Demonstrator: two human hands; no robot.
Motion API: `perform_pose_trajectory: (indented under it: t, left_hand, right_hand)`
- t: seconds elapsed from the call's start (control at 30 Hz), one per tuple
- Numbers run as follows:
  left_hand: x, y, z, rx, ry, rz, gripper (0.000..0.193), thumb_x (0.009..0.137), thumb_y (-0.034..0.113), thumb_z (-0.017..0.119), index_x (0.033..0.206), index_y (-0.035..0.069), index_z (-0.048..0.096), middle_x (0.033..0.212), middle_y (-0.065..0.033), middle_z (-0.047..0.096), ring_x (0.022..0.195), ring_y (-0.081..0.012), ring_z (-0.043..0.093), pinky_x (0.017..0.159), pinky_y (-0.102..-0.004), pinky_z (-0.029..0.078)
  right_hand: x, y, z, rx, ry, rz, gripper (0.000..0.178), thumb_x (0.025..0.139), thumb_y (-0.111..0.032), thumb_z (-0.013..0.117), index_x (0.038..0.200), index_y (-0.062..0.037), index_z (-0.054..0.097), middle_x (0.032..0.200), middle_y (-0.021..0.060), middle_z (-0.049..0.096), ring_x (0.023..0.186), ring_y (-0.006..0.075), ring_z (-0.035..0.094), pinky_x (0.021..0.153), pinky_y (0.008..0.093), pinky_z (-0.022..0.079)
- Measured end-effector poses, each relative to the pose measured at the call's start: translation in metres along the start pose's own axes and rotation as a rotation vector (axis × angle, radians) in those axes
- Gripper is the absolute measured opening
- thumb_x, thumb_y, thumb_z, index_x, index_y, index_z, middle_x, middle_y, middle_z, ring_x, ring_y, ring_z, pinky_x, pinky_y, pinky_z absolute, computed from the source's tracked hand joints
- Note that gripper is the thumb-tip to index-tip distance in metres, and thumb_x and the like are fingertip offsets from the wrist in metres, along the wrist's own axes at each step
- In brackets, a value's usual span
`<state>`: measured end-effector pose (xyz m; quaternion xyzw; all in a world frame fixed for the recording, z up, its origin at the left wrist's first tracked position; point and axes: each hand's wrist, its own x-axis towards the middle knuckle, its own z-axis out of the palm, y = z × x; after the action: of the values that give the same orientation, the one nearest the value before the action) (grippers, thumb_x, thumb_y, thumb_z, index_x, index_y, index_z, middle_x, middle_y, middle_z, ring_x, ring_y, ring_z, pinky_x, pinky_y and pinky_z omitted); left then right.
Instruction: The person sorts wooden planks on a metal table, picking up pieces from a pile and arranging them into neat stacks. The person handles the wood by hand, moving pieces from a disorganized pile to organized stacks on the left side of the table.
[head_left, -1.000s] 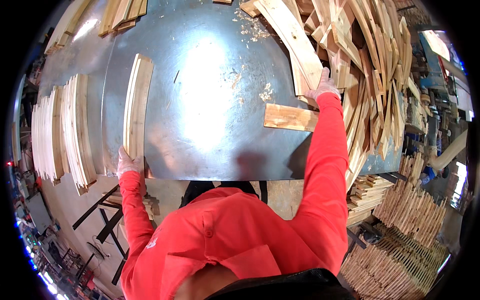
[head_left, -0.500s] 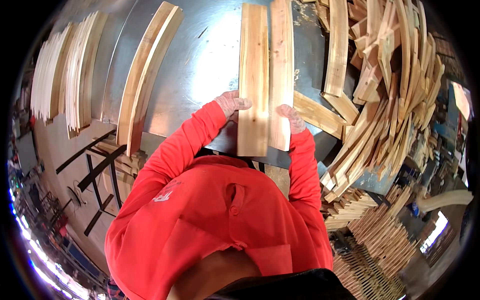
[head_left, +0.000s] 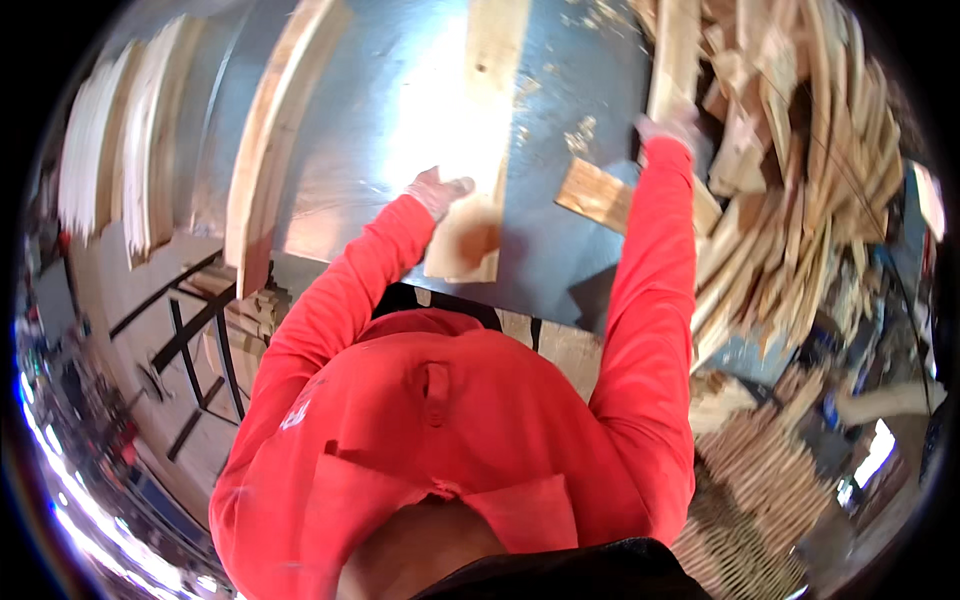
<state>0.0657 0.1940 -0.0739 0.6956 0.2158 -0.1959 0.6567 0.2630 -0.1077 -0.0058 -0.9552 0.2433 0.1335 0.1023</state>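
My left hand [head_left: 440, 194], in a pale glove, grips the left edge of a long wooden board [head_left: 488, 130] near its close end, thumb on top and the other fingers mostly hidden. The board lies lengthwise away from me on the metal table, a dark shadow on its near part. My right hand [head_left: 672, 130], also gloved and smeared by motion, is over the near part of another wooden board [head_left: 677, 60] at the right; whether its fingers are closed on it is unclear. A short wood piece [head_left: 596, 194] lies slantwise beside my right forearm.
A large heap of curved wooden pieces [head_left: 800, 200] fills the right side. Several stacked boards [head_left: 150, 140] and a curved piece [head_left: 270, 140] stand at the left of the metal table [head_left: 350, 150]. Wood shavings [head_left: 580, 135] lie near the middle. A black metal frame [head_left: 190, 340] stands lower left.
My right hand has let go of the right-hand board of the pair and moved right and away from me. Only one board now shows before me, shifted left with my left hand.
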Motion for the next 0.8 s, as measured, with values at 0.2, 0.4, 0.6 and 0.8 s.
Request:
perform_pose_trajectory:
  t: [0.2, 0.4, 0.6, 0.8]
  left_hand:
    - [-0.003, 0.001, 0.017, -0.659, -0.13, -0.17, 0.051, 0.085, 0.032, 0.071, 0.122, 0.001, 0.055, 0.111, -0.0099, 0.063, 0.098, -0.0211, 0.059, 0.091, -0.0339, 0.045]
    - [0.005, 0.007, 0.021, -0.079, -0.01, -0.112, 0.061, 0.077, 0.021, 0.079, 0.127, 0.0, 0.051, 0.114, -0.0108, 0.063, 0.1, -0.0203, 0.059, 0.091, -0.0333, 0.045]
    - [-0.027, 0.032, -0.024, 0.074, 0.069, -0.106, 0.05, 0.08, 0.015, 0.074, 0.124, 0.001, 0.054, 0.111, -0.0118, 0.065, 0.097, -0.0231, 0.063, 0.083, -0.0339, 0.051]
    - [-0.05, 0.012, -0.05, 0.217, 0.22, -0.133, 0.047, 0.079, 0.02, 0.073, 0.12, 0.006, 0.057, 0.1, -0.0119, 0.066, 0.085, -0.0216, 0.063, 0.075, -0.0356, 0.05]
  right_hand:
    - [-0.211, 0.003, 0.045, 0.001, -0.296, -0.439, 0.088, 0.075, -0.054, 0.068, 0.14, -0.0046, 0.034, 0.109, 0.0287, 0.062, 0.102, 0.0453, 0.062, 0.091, 0.0443, 0.049]
    - [-0.118, 0.096, 0.01, -0.621, -0.085, -0.51, 0.109, 0.066, -0.061, 0.074, 0.15, -0.0159, 0.02, 0.149, 0.0213, 0.033, 0.142, 0.0385, 0.023, 0.117, 0.0508, 0.013]
    - [-0.085, 0.094, -0.034, -0.43, -0.156, -0.531, 0.103, 0.064, -0.055, 0.078, 0.146, -0.0195, 0.027, 0.131, 0.0206, 0.049, 0.125, 0.0391, 0.044, 0.107, 0.0468, 0.034]
    - [-0.164, -0.045, -0.091, 0.302, -0.022, -0.763, 0.112, 0.055, -0.07, 0.076, 0.137, -0.0032, 0.038, 0.115, 0.0255, 0.059, 0.11, 0.041, 0.057, 0.096, 0.0489, 0.045]
